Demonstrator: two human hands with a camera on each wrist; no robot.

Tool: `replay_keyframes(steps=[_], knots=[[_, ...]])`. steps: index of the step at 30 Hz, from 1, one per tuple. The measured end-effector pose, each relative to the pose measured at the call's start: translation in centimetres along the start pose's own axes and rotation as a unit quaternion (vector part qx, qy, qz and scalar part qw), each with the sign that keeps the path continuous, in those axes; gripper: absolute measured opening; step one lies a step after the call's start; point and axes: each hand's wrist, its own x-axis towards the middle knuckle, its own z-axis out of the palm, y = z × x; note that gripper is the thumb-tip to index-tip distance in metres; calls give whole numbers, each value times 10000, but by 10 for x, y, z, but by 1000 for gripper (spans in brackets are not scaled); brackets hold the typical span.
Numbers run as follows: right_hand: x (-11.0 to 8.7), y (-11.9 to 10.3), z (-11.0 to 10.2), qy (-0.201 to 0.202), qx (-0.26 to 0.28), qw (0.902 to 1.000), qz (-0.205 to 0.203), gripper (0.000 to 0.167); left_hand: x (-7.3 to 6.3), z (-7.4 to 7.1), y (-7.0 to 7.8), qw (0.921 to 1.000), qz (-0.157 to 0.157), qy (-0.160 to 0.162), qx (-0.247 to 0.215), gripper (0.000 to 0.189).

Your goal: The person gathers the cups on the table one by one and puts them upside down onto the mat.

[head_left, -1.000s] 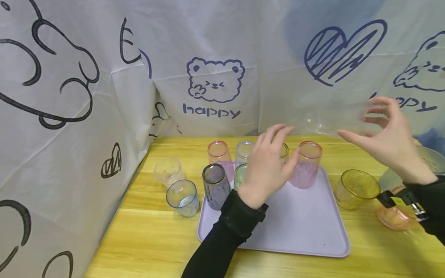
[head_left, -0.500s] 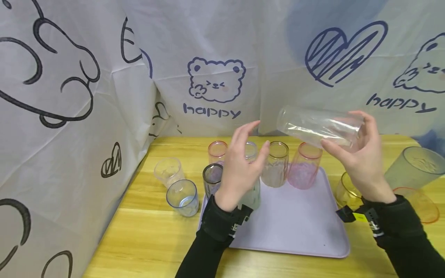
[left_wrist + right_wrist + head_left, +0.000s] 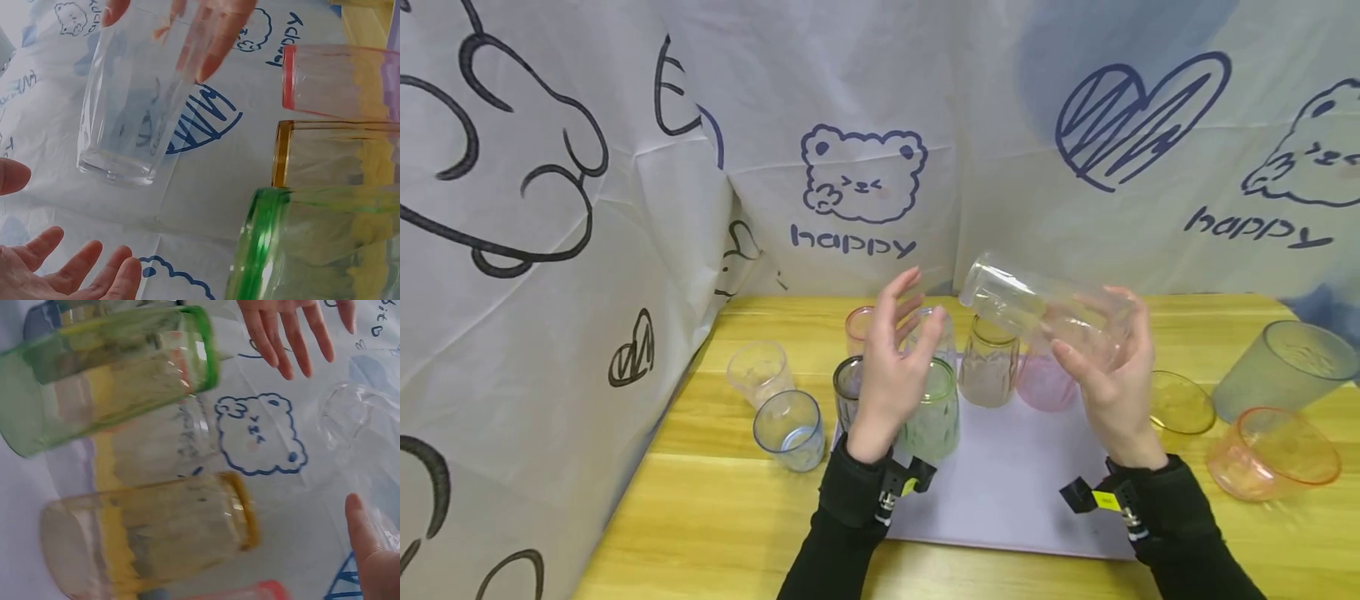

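My right hand (image 3: 1120, 400) grips a clear drinking glass (image 3: 1018, 292) by one end, holding it tilted over the back of the lilac tray (image 3: 1000, 508). Its thick base points toward my left hand (image 3: 887, 375), whose fingers are apart and hold nothing. In the left wrist view the glass (image 3: 125, 112) hangs beyond the left fingertips. Below on the tray stand a green glass (image 3: 934, 425), an amber-rimmed glass (image 3: 988, 371) and a pink glass (image 3: 1045, 385), narrower ends up. A dark grey glass (image 3: 847, 387) and other glasses behind are partly hidden by the left hand.
Left of the tray stand a clear tumbler (image 3: 758, 373) and a blue-rimmed tumbler (image 3: 792, 437). To the right are a yellow glass (image 3: 1183, 408), an orange bowl-shaped glass (image 3: 1255, 467) and a large frosted glass (image 3: 1262, 379). A printed cloth (image 3: 1030, 167) hangs behind the wooden table (image 3: 700, 517).
My right hand has brought the clear glass left and down from the right side to above the tray. My left hand has shifted left, away from the amber and pink glasses.
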Motion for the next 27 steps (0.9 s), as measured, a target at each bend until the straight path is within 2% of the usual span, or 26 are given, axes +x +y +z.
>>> replay_keyframes(steps=[6,9,13,19,24,27], knots=[[-14,11,4,219,-394,9982,387,68,-6,-4,-3,9992,-316,-144,-186,57],[-17,16,7,39,-270,9990,353,69,-7,-5,-4,9988,-402,-193,-221,57],[-19,21,10,-286,-21,9995,115,71,-5,-4,-4,9977,-539,-297,-294,59],[-23,22,12,-421,-42,9990,162,73,-4,-3,-6,9955,-673,-554,-377,58],[-25,24,16,-534,-122,9984,168,73,-4,1,-9,9904,-754,-814,-824,61],[-26,27,19,-615,-257,9977,86,75,-7,5,-9,9879,-811,-832,-1031,64]])
